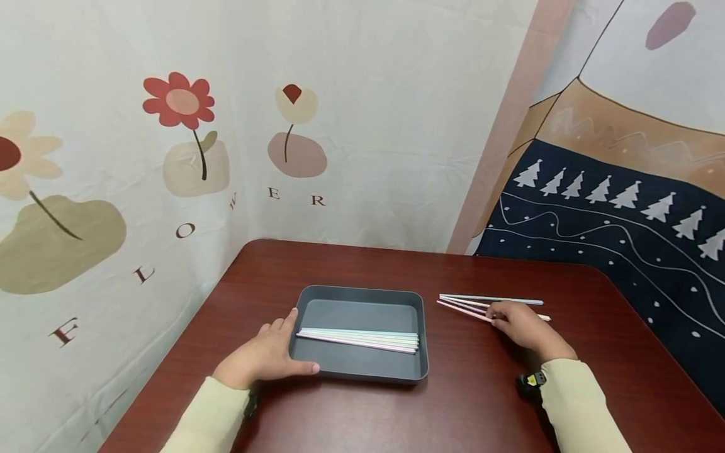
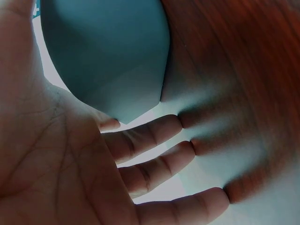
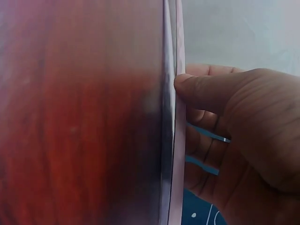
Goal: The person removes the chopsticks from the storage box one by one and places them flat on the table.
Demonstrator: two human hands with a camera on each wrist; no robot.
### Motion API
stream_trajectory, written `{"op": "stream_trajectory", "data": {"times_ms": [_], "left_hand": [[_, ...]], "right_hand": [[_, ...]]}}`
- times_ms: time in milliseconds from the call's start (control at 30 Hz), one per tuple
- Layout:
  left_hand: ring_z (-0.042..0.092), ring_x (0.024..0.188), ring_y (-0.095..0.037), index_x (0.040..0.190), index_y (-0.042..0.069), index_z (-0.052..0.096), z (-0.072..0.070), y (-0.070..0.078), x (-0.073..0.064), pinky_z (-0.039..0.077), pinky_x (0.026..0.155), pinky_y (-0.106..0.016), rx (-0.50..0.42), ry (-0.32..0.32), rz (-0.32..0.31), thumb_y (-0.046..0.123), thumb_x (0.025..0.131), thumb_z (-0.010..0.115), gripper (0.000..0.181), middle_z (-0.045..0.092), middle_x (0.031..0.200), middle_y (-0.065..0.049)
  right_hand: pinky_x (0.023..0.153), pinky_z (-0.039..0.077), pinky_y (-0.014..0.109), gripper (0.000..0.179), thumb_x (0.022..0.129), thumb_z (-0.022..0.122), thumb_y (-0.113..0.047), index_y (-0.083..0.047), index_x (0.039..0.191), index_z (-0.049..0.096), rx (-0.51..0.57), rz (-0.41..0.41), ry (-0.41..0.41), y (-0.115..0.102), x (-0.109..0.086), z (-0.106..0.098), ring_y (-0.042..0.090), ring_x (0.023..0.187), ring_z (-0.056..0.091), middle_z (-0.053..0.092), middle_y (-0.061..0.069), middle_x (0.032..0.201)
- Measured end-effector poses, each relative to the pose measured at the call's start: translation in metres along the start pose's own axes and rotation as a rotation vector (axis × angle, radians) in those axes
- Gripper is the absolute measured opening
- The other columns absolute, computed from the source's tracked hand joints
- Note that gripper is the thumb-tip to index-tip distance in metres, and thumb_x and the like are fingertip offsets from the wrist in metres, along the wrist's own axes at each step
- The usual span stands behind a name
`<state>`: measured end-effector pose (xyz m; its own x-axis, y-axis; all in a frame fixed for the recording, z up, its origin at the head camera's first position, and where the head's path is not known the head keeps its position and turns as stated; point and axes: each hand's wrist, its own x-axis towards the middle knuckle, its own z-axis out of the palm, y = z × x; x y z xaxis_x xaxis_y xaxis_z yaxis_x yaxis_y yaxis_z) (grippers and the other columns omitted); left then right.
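Observation:
A dark grey rectangular tray [image 1: 362, 366] sits on the table, with several pale, shiny chopsticks [image 1: 362, 340] side by side in it. My left hand [image 1: 257, 358] is spread at its front left corner. The thumb lies along the front and the fingers along the left side; in the left wrist view several fingertips touch the table. To the right of the tray, more chopsticks [image 1: 498, 298] lie fanned on the table. Among these, my right hand [image 1: 518, 324] pinches a pinkish chopstick [image 3: 179, 140] between thumb and fingers. Another runs right alongside it in the right wrist view; whether it is also gripped I cannot tell.
The reddish-brown table [image 1: 362, 425] has rounded corners and meets a pale printed cloth [image 1: 385, 157] at the back and left. A dark blue cloth with white trees [image 1: 612, 220] hangs along the right side.

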<state>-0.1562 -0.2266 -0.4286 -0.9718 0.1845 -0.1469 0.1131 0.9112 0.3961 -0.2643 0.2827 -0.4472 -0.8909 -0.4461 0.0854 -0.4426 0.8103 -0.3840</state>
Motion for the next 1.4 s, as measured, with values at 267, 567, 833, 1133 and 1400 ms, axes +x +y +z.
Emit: {"op": "stream_trajectory", "data": {"times_ms": [267, 567, 833, 1133, 1400], "left_hand": [[0.038, 0.129, -0.054, 0.154, -0.008, 0.017, 0.0001, -0.001, 0.0001, 0.041, 0.099, -0.059, -0.002, 0.004, 0.004, 0.074, 0.065, 0.077, 0.136, 0.041, 0.144, -0.031], [0.037, 0.13, -0.055, 0.154, -0.008, 0.017, -0.0001, -0.0006, 0.0003, 0.04, 0.099, -0.06, -0.005, 0.001, 0.003, 0.075, 0.064, 0.077, 0.136, 0.04, 0.145, -0.031], [0.037, 0.13, -0.054, 0.155, -0.007, 0.017, 0.0008, -0.0018, 0.0007, 0.04, 0.099, -0.061, -0.007, 0.002, -0.001, 0.075, 0.064, 0.077, 0.136, 0.04, 0.145, -0.03], [0.038, 0.129, -0.052, 0.155, -0.007, 0.017, 0.0009, -0.0009, -0.0003, 0.041, 0.098, -0.06, -0.005, 0.008, -0.005, 0.075, 0.063, 0.077, 0.137, 0.041, 0.145, -0.03], [0.04, 0.128, -0.05, 0.154, -0.008, 0.018, 0.0005, -0.0004, 0.0, 0.043, 0.096, -0.06, 0.007, 0.014, -0.011, 0.076, 0.062, 0.077, 0.138, 0.041, 0.144, -0.029]], "right_hand": [[0.068, 0.043, 0.039, 0.016, 0.09, 0.067, 0.002, -0.014, 0.091, 0.068, -0.019, -0.003, 0.012, 0.0024, -0.0021, 0.0013, 0.015, 0.072, 0.049, 0.056, -0.006, 0.076], [0.066, 0.044, 0.039, 0.015, 0.089, 0.068, 0.001, -0.013, 0.091, 0.067, -0.062, -0.002, 0.002, -0.0016, -0.0028, 0.0019, 0.014, 0.07, 0.048, 0.055, -0.006, 0.074], [0.066, 0.045, 0.038, 0.015, 0.088, 0.069, 0.001, -0.013, 0.09, 0.069, -0.091, -0.003, 0.001, -0.0016, -0.0011, 0.0048, 0.013, 0.069, 0.049, 0.055, -0.007, 0.072], [0.064, 0.045, 0.038, 0.015, 0.087, 0.07, 0.002, -0.013, 0.089, 0.068, -0.108, -0.014, 0.005, -0.0039, 0.0014, 0.0051, 0.012, 0.067, 0.048, 0.056, -0.006, 0.073], [0.065, 0.045, 0.038, 0.014, 0.088, 0.07, 0.001, -0.012, 0.09, 0.068, -0.124, -0.006, -0.002, -0.0067, 0.0017, 0.004, 0.012, 0.067, 0.048, 0.057, -0.006, 0.074]]}}
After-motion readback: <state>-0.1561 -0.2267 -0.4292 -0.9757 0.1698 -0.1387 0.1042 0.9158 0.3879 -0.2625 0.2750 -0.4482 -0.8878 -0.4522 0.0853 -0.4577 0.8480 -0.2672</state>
